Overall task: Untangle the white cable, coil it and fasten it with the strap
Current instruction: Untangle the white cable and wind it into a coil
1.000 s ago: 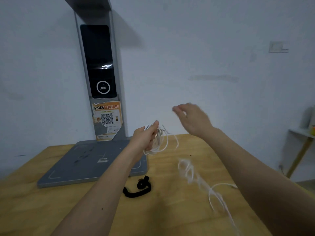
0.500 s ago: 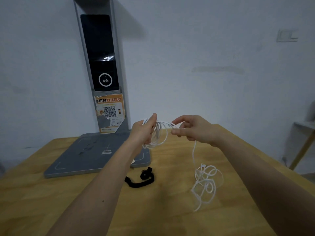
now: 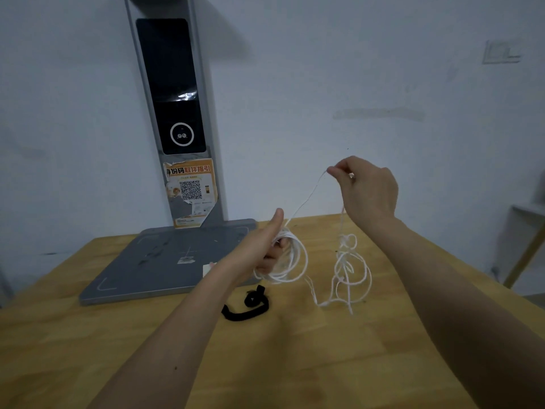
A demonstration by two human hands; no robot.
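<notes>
Pale wall [image 3: 354,69] behind a wooden tabletop [image 3: 295,364]. Grey scanner stand [image 3: 174,261] sits at the tabletop's far left edge, upright column against the wall with a black screen and an orange QR sticker [image 3: 191,190].

Left hand [image 3: 265,249] above the tabletop near the stand's base, fingers curled round a bundle of finished loops of the white cable [image 3: 290,258], thumb pointing up. The loops hang below and to the right of the fist, clear of the wood as far as I can tell.

Right hand [image 3: 365,187] raised higher and further right, thumb and forefinger pinching the cable. One strand runs taut from that pinch down-left to the left fist. A second strand drops from the pinch into a knotted tangle hanging under the right hand; its lowest loops touch the tabletop between the two forearms. A slack bit links the tangle's bottom back toward the coil.

Black strap [image 3: 247,305] lies curled on the tabletop just in front of the stand's base, below the left hand and beside the left forearm, not touching cable or hand.

Small shelf [image 3: 528,214] off the tabletop's right edge, partly cut off.
</notes>
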